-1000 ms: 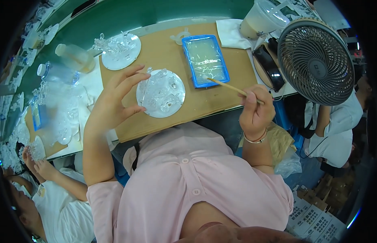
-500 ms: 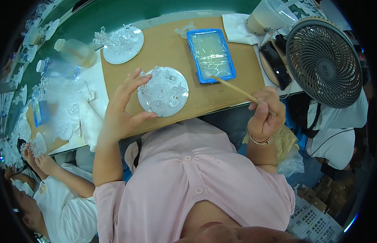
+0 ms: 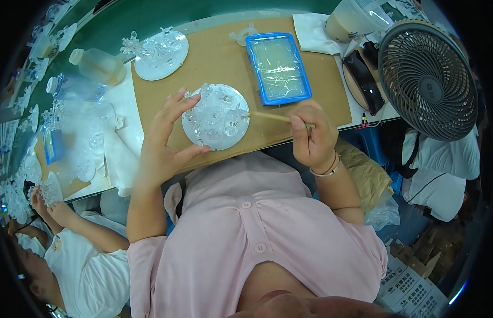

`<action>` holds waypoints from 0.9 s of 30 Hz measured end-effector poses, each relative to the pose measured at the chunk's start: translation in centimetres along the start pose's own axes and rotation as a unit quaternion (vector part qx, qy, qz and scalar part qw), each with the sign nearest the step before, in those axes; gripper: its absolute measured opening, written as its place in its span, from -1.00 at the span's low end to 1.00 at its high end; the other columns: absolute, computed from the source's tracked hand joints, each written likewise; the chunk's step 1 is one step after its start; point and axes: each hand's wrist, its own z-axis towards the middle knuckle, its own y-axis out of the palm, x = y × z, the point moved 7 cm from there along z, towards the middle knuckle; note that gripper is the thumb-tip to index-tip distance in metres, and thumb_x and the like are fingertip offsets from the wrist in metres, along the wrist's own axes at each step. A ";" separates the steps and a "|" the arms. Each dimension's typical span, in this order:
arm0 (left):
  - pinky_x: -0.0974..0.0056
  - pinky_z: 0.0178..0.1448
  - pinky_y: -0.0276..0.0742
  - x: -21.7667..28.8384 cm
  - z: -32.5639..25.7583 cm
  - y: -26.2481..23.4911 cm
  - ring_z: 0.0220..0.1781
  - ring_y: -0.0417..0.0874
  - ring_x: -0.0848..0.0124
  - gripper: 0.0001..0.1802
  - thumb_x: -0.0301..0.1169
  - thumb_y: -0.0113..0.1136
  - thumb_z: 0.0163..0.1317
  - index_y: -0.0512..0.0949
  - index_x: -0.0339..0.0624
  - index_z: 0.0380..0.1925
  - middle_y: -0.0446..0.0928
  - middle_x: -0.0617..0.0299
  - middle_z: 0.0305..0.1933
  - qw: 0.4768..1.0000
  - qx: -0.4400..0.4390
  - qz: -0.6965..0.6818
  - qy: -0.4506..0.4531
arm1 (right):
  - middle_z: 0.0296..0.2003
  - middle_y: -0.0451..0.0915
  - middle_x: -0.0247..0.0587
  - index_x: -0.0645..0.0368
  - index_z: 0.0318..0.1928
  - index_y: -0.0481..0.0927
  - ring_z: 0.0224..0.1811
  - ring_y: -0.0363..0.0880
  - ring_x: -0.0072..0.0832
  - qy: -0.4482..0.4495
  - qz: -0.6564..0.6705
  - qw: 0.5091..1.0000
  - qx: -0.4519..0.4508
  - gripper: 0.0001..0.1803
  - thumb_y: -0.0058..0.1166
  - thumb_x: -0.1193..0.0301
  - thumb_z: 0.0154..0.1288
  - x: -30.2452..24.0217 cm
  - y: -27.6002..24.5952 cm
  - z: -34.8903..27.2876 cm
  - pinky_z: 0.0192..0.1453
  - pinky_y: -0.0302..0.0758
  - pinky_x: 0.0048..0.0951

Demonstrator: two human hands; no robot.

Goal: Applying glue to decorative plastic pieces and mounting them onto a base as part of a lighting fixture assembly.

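Note:
My left hand (image 3: 169,127) curves round the left side of a white round plate (image 3: 221,144), thumb at its near rim and fingertips at its upper left rim. Clear plastic flower-like pieces (image 3: 212,114) lie clustered on the plate. Between the thumb and fingers of my right hand (image 3: 314,132) is a thin wooden stick (image 3: 272,116), pointing left. Its tip meets the clear pieces at the plate's right edge, though exact contact is too small to tell. A blue-rimmed tray (image 3: 288,100) with a pale, glossy filling sits beyond the stick.
Farther back left stands another white plate (image 3: 155,72) with clear pieces, beside two plastic bottles (image 3: 100,67). Right of the cardboard sheet (image 3: 331,79) are dark glasses (image 3: 366,82), a fan (image 3: 429,82) and a translucent tub (image 3: 352,21). A co-worker (image 3: 85,259) sits at left.
My right hand has moved left, carrying the stick's tip from the blue tray's near edge to the clear pieces on the plate. The left hand stays at the plate.

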 end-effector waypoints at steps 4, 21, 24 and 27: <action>-0.07 0.49 0.08 0.0 0.0 0.2 0.45 0.24 0.10 -0.14 -0.41 0.56 -0.29 0.40 -0.10 0.14 0.50 0.24 0.22 1.000 0.008 0.011 0.013 | -0.50 0.54 -0.14 0.30 -0.27 0.43 -0.52 0.48 -0.31 -0.007 -0.034 0.999 0.007 -0.98 -0.07 0.62 0.30 -0.1 -0.1 -0.1 -0.36 0.45 -0.38; -0.08 0.52 -0.04 0.1 -1.7 1.7 0.44 0.23 0.06 -0.10 -0.41 0.57 -0.27 0.37 -0.17 0.18 0.46 0.06 0.24 0.995 0.099 0.017 0.002 | -0.48 0.58 -0.07 0.26 -0.26 0.40 -0.54 0.51 -0.26 -0.027 0.026 0.998 -0.052 -0.98 -0.06 0.58 0.30 -3.1 1.5 -2.6 -0.23 0.54 -0.18; -0.04 0.50 0.03 0.0 -1.9 2.1 0.46 0.20 0.06 -0.12 -0.43 0.56 -0.26 0.37 -0.17 0.17 0.45 0.05 0.24 0.992 0.125 0.003 -0.019 | -0.47 0.59 -0.06 0.25 -0.26 0.40 -0.54 0.52 -0.25 -0.026 0.041 0.997 -0.054 -0.98 -0.07 0.58 0.30 -2.9 2.1 -3.1 -0.20 0.54 -0.17; -0.10 0.48 0.02 0.2 -1.8 2.4 0.44 0.21 0.04 -0.11 -0.38 0.58 -0.27 0.35 -0.11 0.17 0.45 0.14 0.25 0.988 0.151 0.013 -0.019 | -0.48 0.58 -0.09 0.26 -0.27 0.41 -0.53 0.53 -0.26 -0.029 0.044 0.998 -0.044 -0.98 -0.08 0.57 0.32 -2.4 1.8 -3.3 -0.19 0.53 -0.17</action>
